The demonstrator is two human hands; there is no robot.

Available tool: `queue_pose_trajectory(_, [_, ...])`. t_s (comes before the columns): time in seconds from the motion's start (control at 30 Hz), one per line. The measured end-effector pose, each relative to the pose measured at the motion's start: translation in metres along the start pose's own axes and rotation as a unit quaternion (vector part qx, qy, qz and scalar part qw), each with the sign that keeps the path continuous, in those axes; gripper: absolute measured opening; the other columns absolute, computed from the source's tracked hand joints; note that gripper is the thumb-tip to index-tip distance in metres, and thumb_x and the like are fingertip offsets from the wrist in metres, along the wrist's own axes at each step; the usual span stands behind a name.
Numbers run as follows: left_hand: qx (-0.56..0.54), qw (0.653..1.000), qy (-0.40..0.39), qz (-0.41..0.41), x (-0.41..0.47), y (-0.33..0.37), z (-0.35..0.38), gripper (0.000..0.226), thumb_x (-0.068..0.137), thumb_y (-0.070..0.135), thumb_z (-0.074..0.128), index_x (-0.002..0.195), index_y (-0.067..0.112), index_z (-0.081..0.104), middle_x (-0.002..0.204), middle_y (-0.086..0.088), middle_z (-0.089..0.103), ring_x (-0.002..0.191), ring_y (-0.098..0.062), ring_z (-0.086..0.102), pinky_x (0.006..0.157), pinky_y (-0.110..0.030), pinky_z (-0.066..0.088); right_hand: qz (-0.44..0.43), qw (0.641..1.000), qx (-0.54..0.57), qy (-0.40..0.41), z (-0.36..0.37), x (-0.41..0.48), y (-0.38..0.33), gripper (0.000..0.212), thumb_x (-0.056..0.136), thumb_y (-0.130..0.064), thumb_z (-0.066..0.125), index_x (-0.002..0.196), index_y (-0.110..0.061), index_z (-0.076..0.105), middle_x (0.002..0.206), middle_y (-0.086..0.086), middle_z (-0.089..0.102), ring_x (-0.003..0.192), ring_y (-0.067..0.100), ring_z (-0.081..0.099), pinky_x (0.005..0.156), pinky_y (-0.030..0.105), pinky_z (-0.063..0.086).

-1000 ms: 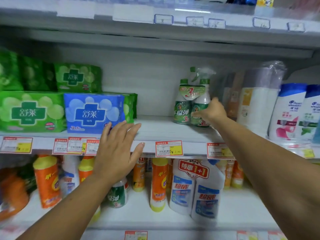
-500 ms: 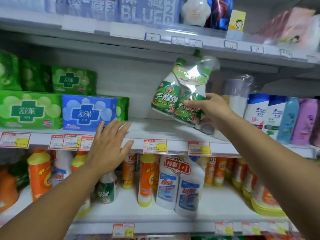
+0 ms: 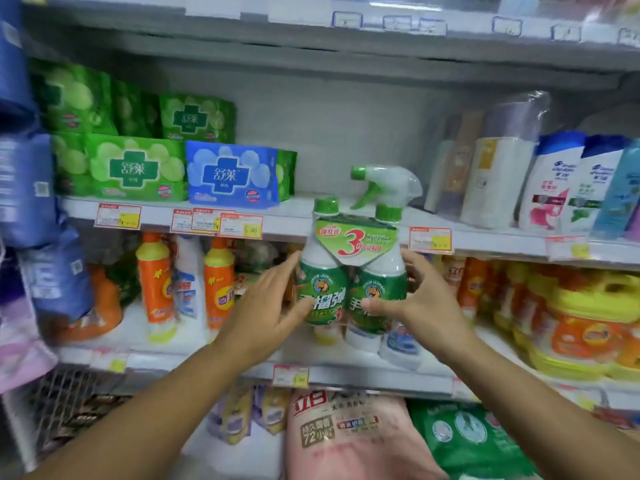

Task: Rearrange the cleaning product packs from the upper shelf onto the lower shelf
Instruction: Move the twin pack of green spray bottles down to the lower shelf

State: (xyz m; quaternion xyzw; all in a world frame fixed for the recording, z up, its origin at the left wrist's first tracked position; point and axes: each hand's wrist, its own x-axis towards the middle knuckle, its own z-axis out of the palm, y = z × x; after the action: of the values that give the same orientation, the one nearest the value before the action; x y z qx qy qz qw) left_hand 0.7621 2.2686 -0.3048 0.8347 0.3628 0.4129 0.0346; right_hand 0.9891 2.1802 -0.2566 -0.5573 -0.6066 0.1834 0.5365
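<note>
Upper shelf, left: green packs, one blue pack. Lower shelf beneath: orange bottles. Centre: your left grip lies flat against the twin pack, fingers straight, thumb on the label. The pack is upright in the air in front of the lower shelf, its tops level with the upper shelf. Your right grip is clamped round its right bottle. Right: shampoo bottles above, yellow tubs below.
</note>
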Motion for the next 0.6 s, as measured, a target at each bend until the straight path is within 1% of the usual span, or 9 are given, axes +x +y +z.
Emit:
queue_pose_trajectory(0.07, [-0.050,0.997,-0.029,-0.042,-0.017,-0.006,0.014,0.080,0.082,0.073,0.037,0.147,0.036,0.009,0.150,0.012,0.033,0.132,-0.006,0.036,0.102,-0.037,0.041,0.001,1.000,0.003,-0.016,0.018,-0.011,0.017,0.078,0.056,-0.014,0.091,0.122,-0.030,0.051,0.108,-0.017,0.065,0.093,-0.013,0.058,0.075,0.008,0.047])
queue_pose_trajectory(0.1, [-0.067,0.995,-0.042,-0.065,-0.024,-0.011,0.021,0.083,0.080,0.074,0.040,0.147,0.037,0.009,0.150,0.014,0.032,0.132,-0.005,0.036,0.103,-0.037,0.040,0.001,1.000,0.009,-0.024,0.027,-0.013,0.026,0.077,0.058,-0.011,0.090,0.121,-0.030,0.050,0.108,-0.019,0.063,0.092,-0.017,0.056,0.072,0.004,0.045])
queue_pose_trajectory(0.17, [-0.084,0.990,-0.062,-0.097,-0.036,-0.026,0.033,0.087,0.076,0.075,0.046,0.146,0.037,0.011,0.150,0.015,0.032,0.132,-0.003,0.037,0.105,-0.036,0.040,-0.004,0.999,0.012,-0.038,0.045,-0.014,0.044,0.077,0.059,-0.005,0.088,0.119,-0.031,0.049,0.109,-0.023,0.059,0.092,-0.022,0.053,0.072,0.001,0.041])
queue_pose_trajectory(0.2, [-0.093,0.987,-0.070,-0.107,-0.039,-0.034,0.037,0.087,0.077,0.072,0.049,0.146,0.037,0.011,0.149,0.015,0.033,0.131,-0.002,0.038,0.105,-0.035,0.039,-0.007,0.999,0.007,-0.042,0.053,-0.012,0.053,0.077,0.058,-0.004,0.088,0.118,-0.033,0.048,0.108,-0.024,0.058,0.093,-0.023,0.052,0.072,0.000,0.041])
queue_pose_trajectory(0.3, [-0.107,0.981,-0.078,-0.141,-0.042,-0.054,0.048,0.081,0.083,0.052,0.059,0.147,0.034,0.013,0.148,0.013,0.035,0.131,-0.004,0.038,0.108,-0.030,0.036,0.005,0.999,-0.001,-0.052,0.081,-0.002,0.080,0.078,0.059,-0.012,0.089,0.118,-0.038,0.045,0.109,-0.024,0.057,0.095,-0.024,0.049,0.071,0.000,0.041])
queue_pose_trajectory(0.37, [-0.113,0.977,-0.080,-0.160,-0.040,-0.068,0.053,0.078,0.085,0.042,0.062,0.147,0.032,0.016,0.147,0.012,0.037,0.130,-0.004,0.039,0.108,-0.030,0.036,0.013,0.999,-0.007,-0.052,0.098,0.007,0.096,0.079,0.059,-0.017,0.090,0.120,-0.039,0.044,0.112,-0.022,0.057,0.098,-0.019,0.051,0.073,0.003,0.042])
queue_pose_trajectory(0.4, [-0.121,0.975,-0.082,-0.167,-0.038,-0.075,0.055,0.076,0.085,0.040,0.063,0.146,0.033,0.018,0.146,0.013,0.039,0.130,-0.004,0.040,0.108,-0.032,0.037,0.016,0.998,-0.007,-0.053,0.107,0.011,0.103,0.080,0.058,-0.019,0.090,0.120,-0.040,0.044,0.114,-0.020,0.057,0.101,-0.015,0.052,0.077,0.006,0.044])
queue_pose_trajectory(0.5, [-0.137,0.969,-0.080,-0.191,-0.036,-0.095,0.063,0.074,0.085,0.035,0.064,0.145,0.036,0.020,0.143,0.015,0.040,0.129,-0.004,0.041,0.108,-0.035,0.038,0.016,0.999,-0.010,-0.049,0.127,0.024,0.120,0.081,0.058,-0.020,0.090,0.118,-0.045,0.041,0.115,-0.020,0.057,0.105,-0.002,0.056,0.088,0.022,0.049])
queue_pose_trajectory(0.6, [-0.138,0.966,-0.061,-0.208,-0.029,-0.109,0.070,0.075,0.086,0.033,0.063,0.146,0.037,0.019,0.142,0.013,0.041,0.127,-0.005,0.043,0.106,-0.031,0.039,0.007,0.999,-0.025,-0.037,0.140,0.035,0.131,0.082,0.058,-0.023,0.090,0.120,-0.043,0.039,0.117,-0.018,0.055,0.107,0.002,0.054,0.089,0.018,0.045])
